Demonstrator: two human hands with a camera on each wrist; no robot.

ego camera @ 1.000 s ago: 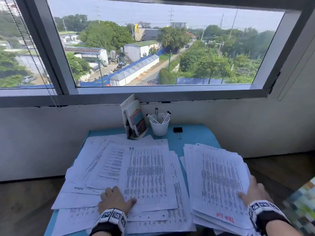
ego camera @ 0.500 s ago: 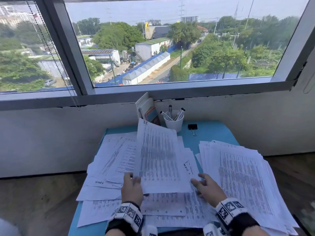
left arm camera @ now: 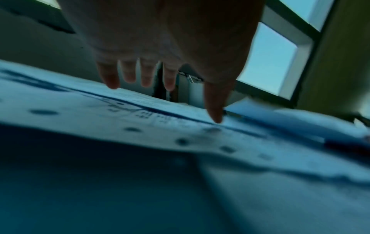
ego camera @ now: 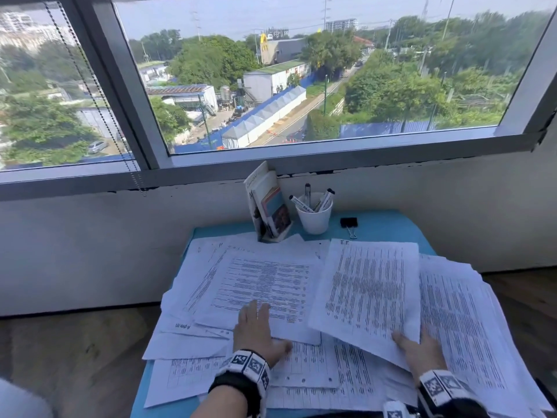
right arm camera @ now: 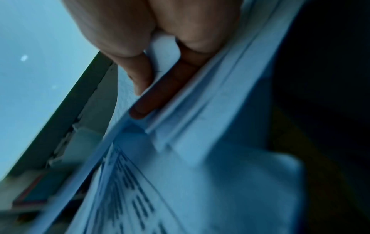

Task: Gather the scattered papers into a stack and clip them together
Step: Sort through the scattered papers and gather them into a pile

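From the head camera I see my left hand (ego camera: 259,333) lying flat, fingers straight, on the scattered papers (ego camera: 256,285) that cover the left half of the blue table (ego camera: 388,227). These are white sheets printed with dense rows of black text, overlapping at odd angles. My right hand (ego camera: 422,354) has a single sheet (ego camera: 367,291) by its near edge, thumb on top; the sheet is lifted and tilted over the gap between the loose papers and the stack (ego camera: 461,321) on the right, whose edges are fanned and uneven. A black binder clip (ego camera: 349,224) lies on bare table beyond the papers, just beside a white cup (ego camera: 315,217) of markers, with a leaflet holder (ego camera: 268,206) next to it.

From the left wrist, my left hand (left arm camera: 160,47) shows straight, spread fingers, tips touching blurred printed paper that has punched holes along its near edge.

From the right wrist, my right hand (right arm camera: 152,39) pinches the sheet (right arm camera: 162,47) between thumb and fingers above more layered pages; the picture is blurred.
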